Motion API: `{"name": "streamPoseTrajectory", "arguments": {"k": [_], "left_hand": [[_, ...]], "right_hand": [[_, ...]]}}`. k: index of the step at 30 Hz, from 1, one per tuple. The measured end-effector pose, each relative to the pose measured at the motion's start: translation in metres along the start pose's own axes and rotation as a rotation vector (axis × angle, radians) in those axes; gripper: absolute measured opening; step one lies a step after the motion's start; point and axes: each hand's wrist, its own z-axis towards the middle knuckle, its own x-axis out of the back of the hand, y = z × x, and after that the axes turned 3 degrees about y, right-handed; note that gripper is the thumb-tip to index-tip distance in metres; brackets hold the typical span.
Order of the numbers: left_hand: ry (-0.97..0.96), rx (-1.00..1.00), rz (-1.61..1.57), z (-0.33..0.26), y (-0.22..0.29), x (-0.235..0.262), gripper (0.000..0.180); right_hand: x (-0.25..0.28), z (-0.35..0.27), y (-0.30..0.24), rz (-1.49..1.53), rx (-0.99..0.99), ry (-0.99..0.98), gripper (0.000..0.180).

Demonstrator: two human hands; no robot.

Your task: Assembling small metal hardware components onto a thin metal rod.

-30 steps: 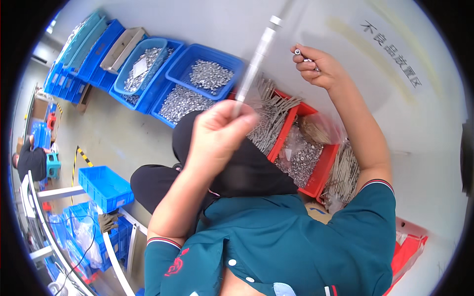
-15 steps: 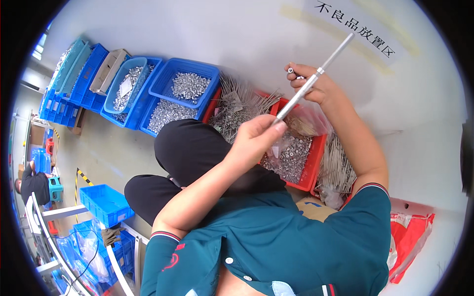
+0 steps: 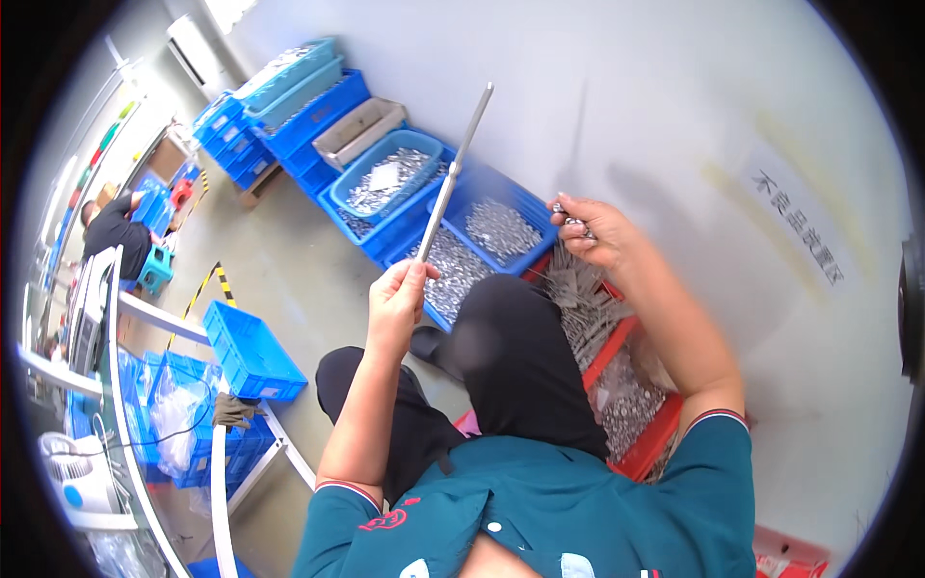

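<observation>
My left hand (image 3: 397,303) is closed round the lower end of a long silvery metal rod (image 3: 445,188). The rod stands tilted upward, with a thicker collar partway along it. Over on the right, my right hand (image 3: 599,234) is raised near the wall with its fingers curled around a few small shiny metal nuts (image 3: 576,223). The two hands are apart, and the right one does not touch the rod. Beyond them sit blue baskets of small metal parts (image 3: 503,229).
Red bins (image 3: 665,429) with thin rods and small parts lie at my right knee, against the white wall (image 3: 674,87). A blue crate (image 3: 252,352) and a white frame (image 3: 222,501) stand at left. A person (image 3: 114,229) sits farther off near a turquoise stool (image 3: 156,268).
The view has swung left. My left hand has carried the rod away from the right hand, and the rod stands more upright. The right hand keeps the nuts.
</observation>
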Motion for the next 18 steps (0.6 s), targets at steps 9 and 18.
{"name": "streamPoseTrajectory", "arguments": {"k": [9, 18], "left_hand": [[0.167, -0.032, 0.142, 0.005, -0.052, 0.088, 0.021], [0.229, -0.07, 0.193, 0.007, -0.091, 0.114, 0.024]], "right_hand": [[-0.104, 0.122, 0.028, 0.031, -0.123, -0.192, 0.028], [-0.131, 0.163, 0.048, -0.019, -0.145, -0.173, 0.029]]}}
